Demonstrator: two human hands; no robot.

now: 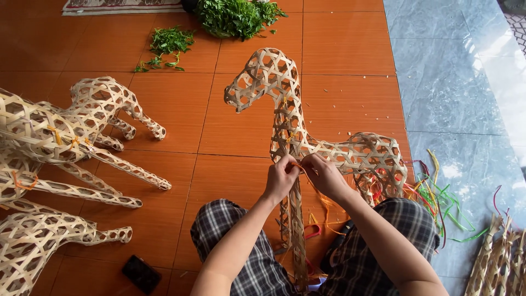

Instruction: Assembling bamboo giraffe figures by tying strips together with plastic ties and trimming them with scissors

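Observation:
A woven bamboo animal frame (285,115), with a head, long neck and rounded body, lies on the orange tiled floor in front of me. My left hand (280,178) and my right hand (323,175) meet at the base of its neck, where a woven leg (297,230) joins. Both pinch a thin orange strip (297,164) at that joint. My knees in checked shorts flank the leg.
Several finished woven animal frames (60,142) lie at the left. Loose coloured strips (438,200) spread at the right, with woven pieces (501,257) at the lower right. Green leaves (235,16) lie at the top. A black phone (141,273) rests by my left knee.

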